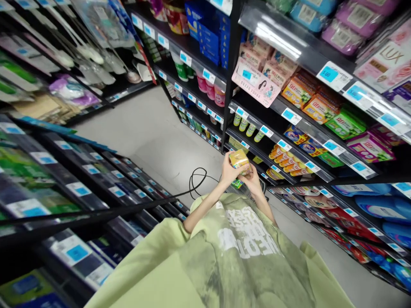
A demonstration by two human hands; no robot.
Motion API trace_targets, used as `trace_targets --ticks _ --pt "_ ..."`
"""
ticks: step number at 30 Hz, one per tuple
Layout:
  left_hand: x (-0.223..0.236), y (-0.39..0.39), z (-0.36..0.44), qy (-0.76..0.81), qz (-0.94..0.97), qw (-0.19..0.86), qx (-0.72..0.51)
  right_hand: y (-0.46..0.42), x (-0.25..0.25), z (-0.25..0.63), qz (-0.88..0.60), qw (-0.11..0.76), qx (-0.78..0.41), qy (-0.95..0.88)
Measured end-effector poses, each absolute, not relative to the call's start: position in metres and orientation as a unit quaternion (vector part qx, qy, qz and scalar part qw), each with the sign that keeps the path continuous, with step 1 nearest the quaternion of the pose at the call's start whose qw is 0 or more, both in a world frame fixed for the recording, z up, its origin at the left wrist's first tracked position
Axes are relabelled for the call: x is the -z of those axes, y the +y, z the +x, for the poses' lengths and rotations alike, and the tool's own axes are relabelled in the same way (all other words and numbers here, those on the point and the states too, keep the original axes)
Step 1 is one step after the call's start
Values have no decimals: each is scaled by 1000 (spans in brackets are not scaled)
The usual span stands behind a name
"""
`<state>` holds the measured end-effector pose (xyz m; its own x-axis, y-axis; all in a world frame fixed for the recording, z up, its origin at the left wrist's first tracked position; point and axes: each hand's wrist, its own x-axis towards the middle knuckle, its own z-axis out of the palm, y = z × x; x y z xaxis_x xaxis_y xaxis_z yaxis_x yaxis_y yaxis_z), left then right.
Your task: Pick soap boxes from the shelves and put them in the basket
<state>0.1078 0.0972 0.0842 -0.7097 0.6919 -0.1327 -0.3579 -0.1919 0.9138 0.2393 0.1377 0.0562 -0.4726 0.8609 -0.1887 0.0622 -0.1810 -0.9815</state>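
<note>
A small yellow wrapped box is held up in front of my shirt, over a dark mesh basket. My left hand grips its left side, with fingers wrapped round it. On the right side my right hand closes round the same box. Print on the box is too small to read. Below my hands, a green package shows in the basket, partly hidden by my wrists.
Shelves with soap boxes and orange-capped packs line the right. Another shelf rack runs along the left. A black cable loops across the grey floor. Brushes hang at the far left.
</note>
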Motion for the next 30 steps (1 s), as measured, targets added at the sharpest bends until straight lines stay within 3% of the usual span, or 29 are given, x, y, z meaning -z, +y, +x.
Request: trace_targets --ticks 4,9,22,30 --pt "-79 92 102 582 317 316 -679 139 -55 244 -396 259 -761 -443" --pt "-77 90 93 591 498 258 -580 137 -65 246 -411 247 -773 -416" --pt "-82 140 97 627 549 94 -544 186 -86 228 -463 400 -526 -591" --pt "-74 244 65 564 631 136 -515 266 -93 219 -442 461 -402 -656"
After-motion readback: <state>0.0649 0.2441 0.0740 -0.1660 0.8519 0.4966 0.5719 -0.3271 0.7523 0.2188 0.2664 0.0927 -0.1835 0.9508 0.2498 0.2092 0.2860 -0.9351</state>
